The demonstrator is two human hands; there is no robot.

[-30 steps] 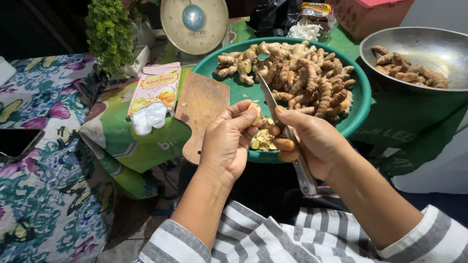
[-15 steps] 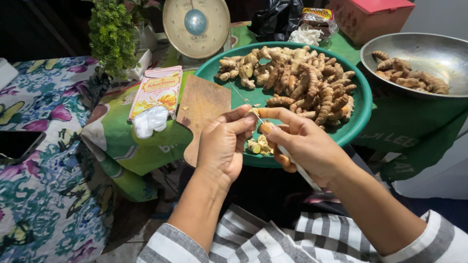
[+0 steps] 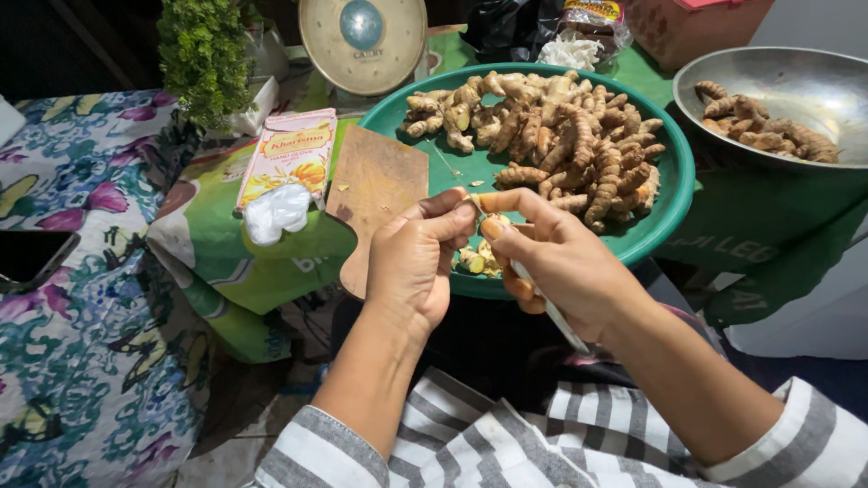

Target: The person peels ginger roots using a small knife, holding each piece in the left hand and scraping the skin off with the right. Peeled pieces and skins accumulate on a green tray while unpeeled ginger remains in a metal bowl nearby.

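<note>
My left hand [image 3: 411, 262] pinches a small piece of root at its fingertips, just over the near rim of a green tray [image 3: 674, 194]. My right hand [image 3: 561, 258] meets it there, gripping a knife [image 3: 551, 312] whose handle runs down past the palm; the blade is mostly hidden between the fingers. A heap of knobbly yellow-brown roots [image 3: 551, 136] fills the tray. Cut bits and peelings [image 3: 479, 258] lie at the tray's near edge below my hands.
A wooden cutting board [image 3: 375, 194] leans left of the tray. Beside it lie a printed packet [image 3: 289, 154] and a white plastic bag [image 3: 276, 212]. A metal bowl [image 3: 796, 86] with peeled roots stands right. A scale [image 3: 362, 41] and plant [image 3: 203, 50] stand behind.
The knife blade, raised over the tray a second ago, has dropped down into my hands. Both hands have drawn together at the fingertips over the tray's near rim.
</note>
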